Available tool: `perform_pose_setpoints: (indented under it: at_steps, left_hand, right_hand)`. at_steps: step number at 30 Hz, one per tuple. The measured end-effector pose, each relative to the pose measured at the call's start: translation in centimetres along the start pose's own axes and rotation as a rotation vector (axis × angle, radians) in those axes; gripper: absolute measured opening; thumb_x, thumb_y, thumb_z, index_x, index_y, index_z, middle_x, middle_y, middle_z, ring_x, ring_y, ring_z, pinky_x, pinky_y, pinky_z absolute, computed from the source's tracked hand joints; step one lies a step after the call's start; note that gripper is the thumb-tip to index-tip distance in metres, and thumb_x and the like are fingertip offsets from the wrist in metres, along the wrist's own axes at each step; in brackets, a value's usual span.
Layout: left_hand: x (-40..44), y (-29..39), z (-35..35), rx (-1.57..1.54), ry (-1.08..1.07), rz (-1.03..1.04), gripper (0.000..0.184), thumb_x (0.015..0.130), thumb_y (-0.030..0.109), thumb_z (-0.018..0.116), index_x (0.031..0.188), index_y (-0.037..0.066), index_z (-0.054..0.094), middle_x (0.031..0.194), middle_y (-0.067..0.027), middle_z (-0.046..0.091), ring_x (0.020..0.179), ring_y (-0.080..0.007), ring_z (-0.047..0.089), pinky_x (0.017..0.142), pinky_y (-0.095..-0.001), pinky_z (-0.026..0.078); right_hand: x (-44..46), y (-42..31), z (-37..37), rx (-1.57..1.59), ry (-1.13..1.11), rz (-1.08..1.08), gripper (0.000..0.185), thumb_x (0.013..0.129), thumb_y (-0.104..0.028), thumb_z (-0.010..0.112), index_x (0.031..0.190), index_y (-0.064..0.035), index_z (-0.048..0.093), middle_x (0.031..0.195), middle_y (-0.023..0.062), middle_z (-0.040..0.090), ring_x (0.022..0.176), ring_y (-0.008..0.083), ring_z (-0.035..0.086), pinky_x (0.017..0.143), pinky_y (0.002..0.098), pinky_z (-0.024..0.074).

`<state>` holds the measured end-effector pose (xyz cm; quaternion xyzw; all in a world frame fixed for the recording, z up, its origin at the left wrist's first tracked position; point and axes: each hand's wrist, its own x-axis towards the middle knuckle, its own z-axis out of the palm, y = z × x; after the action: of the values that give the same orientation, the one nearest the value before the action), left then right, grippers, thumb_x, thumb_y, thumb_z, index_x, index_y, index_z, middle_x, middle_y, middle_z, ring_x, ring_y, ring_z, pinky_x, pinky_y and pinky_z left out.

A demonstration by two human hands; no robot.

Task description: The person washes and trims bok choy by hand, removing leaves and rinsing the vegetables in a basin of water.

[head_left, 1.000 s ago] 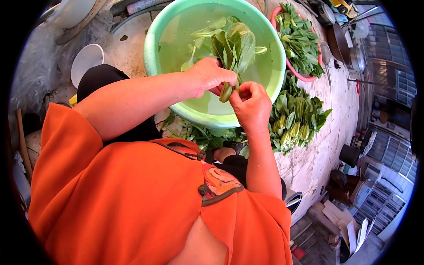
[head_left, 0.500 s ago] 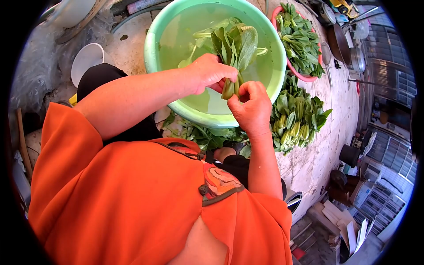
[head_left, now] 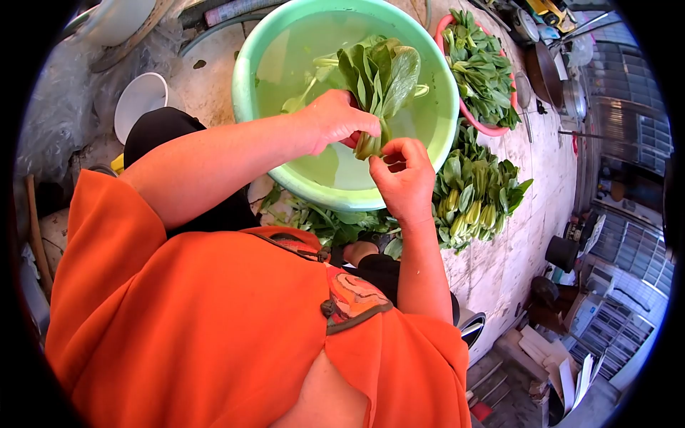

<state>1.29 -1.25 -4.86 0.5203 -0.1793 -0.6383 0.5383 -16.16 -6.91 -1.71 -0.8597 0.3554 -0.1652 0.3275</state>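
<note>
over a water-filled basin point(head_left: 245, 89), my left grip point(head_left: 337, 123) clasps leafy greens point(head_left: 374, 78) by the stems point(head_left: 367, 148), likely the surest hold on a light, slick bunch, while my right grip point(head_left: 407, 178) curls at their base, whether pinching i cannot tell.

A white bucket point(head_left: 137, 103) sits near crumpled plastic point(head_left: 61, 118).

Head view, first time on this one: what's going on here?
A person in an orange top holds a bunch of leafy greens in the left hand, over a green basin of water. The right hand is at the stem end; whether it touches is hard to tell. More greens are heaped in a pink basin, and another pile lies on the floor.
</note>
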Motion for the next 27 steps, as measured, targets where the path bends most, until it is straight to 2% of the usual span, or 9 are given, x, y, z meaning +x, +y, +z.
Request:
perform_pose_setpoints:
  at_steps: [5, 7, 10, 13, 14, 18, 20, 23, 27]
  left_hand:
    - [0.5, -0.2, -0.7, -0.058, 0.004, 0.047, 0.036, 0.07, 0.015, 0.076, 0.102, 0.004, 0.065, 0.094, -0.0064, 0.067, 0.088, -0.0185, 0.063, 0.076, -0.0351, 0.05]
    - [0.4, -0.2, -0.8, -0.028, 0.012, 0.084, 0.036, 0.068, 0.017, 0.078, 0.1, 0.004, 0.067, 0.092, -0.0061, 0.068, 0.087, -0.0179, 0.062, 0.075, -0.0343, 0.049]
    - [0.4, -0.2, -0.8, -0.006, 0.001, 0.105, 0.036, 0.068, 0.018, 0.079, 0.1, 0.006, 0.067, 0.093, -0.0041, 0.068, 0.089, -0.0164, 0.061, 0.075, -0.0336, 0.047]
    - [0.6, -0.3, -0.7, -0.093, -0.026, 0.122, 0.033, 0.07, 0.016, 0.079, 0.1, 0.007, 0.067, 0.095, -0.0046, 0.068, 0.089, -0.0168, 0.061, 0.076, -0.0332, 0.047]
    - [0.6, -0.3, -0.7, -0.133, -0.038, 0.141, 0.032, 0.071, 0.013, 0.078, 0.1, 0.006, 0.067, 0.095, -0.0048, 0.068, 0.091, -0.017, 0.061, 0.076, -0.0328, 0.047]
    - [0.0, 0.0, -0.2, -0.223, -0.082, 0.12, 0.032, 0.074, 0.007, 0.075, 0.104, 0.005, 0.065, 0.094, -0.0059, 0.068, 0.09, -0.018, 0.063, 0.078, -0.0329, 0.05]
    - [-0.1, -0.3, 0.0, -0.205, -0.112, 0.128, 0.033, 0.074, 0.005, 0.075, 0.105, 0.005, 0.064, 0.093, -0.0061, 0.068, 0.089, -0.018, 0.063, 0.078, -0.0333, 0.05]
    - [0.3, -0.9, -0.4, -0.148, -0.162, 0.126, 0.036, 0.073, 0.003, 0.075, 0.106, 0.005, 0.062, 0.093, -0.0066, 0.067, 0.083, -0.0178, 0.064, 0.078, -0.0338, 0.052]
    - [0.0, -1.1, 0.0, -0.161, -0.12, 0.162, 0.035, 0.073, 0.003, 0.075, 0.105, 0.004, 0.062, 0.092, -0.0064, 0.066, 0.08, -0.0176, 0.064, 0.077, -0.0329, 0.052]
  right_hand:
    - [0.2, 1.0, 0.2, 0.149, 0.09, 0.151, 0.037, 0.074, -0.016, 0.075, 0.106, -0.005, 0.06, 0.102, 0.0073, 0.057, 0.084, 0.0199, 0.06, 0.074, 0.0314, 0.0534]
    - [0.3, 1.9, 0.6, 0.322, 0.047, 0.163, 0.053, 0.077, -0.019, 0.077, 0.122, -0.005, 0.052, 0.113, 0.0087, 0.054, 0.093, 0.0201, 0.06, 0.076, 0.0323, 0.0543]
    - [0.3, 2.1, 1.7, 0.602, -0.009, 0.243, 0.067, 0.079, -0.023, 0.077, 0.133, -0.0051, 0.042, 0.118, 0.0115, 0.053, 0.1, 0.0212, 0.059, 0.079, 0.0335, 0.054]
    - [0.2, 1.3, 2.0, 0.608, 0.067, 0.233, 0.076, 0.08, -0.025, 0.077, 0.139, -0.0064, 0.033, 0.121, 0.0144, 0.051, 0.106, 0.0218, 0.057, 0.081, 0.0342, 0.0528]
    - [0.1, 1.1, 2.0, 0.611, 0.107, 0.224, 0.078, 0.08, -0.025, 0.077, 0.141, -0.0069, 0.03, 0.122, 0.0148, 0.052, 0.108, 0.024, 0.056, 0.086, 0.0385, 0.0504]
    - [0.4, 0.8, 1.3, 0.356, 0.187, 0.118, 0.071, 0.081, -0.025, 0.076, 0.137, -0.0054, 0.036, 0.123, 0.015, 0.052, 0.106, 0.027, 0.057, 0.089, 0.04, 0.0481]
    - [0.4, 1.1, 1.2, 0.139, 0.091, 0.008, 0.063, 0.081, -0.026, 0.075, 0.131, -0.0046, 0.044, 0.121, 0.0161, 0.054, 0.105, 0.0291, 0.057, 0.092, 0.0394, 0.0458]
    - [0.2, 1.5, 1.6, 0.271, 0.004, 0.154, 0.059, 0.081, -0.029, 0.075, 0.128, -0.0054, 0.049, 0.118, 0.0168, 0.056, 0.105, 0.0286, 0.057, 0.092, 0.0369, 0.0462]
    - [-0.1, 1.9, 2.2, 0.361, 0.095, 0.123, 0.048, 0.079, -0.023, 0.077, 0.119, -0.005, 0.058, 0.109, 0.0134, 0.063, 0.096, 0.0233, 0.062, 0.085, 0.0336, 0.0494]
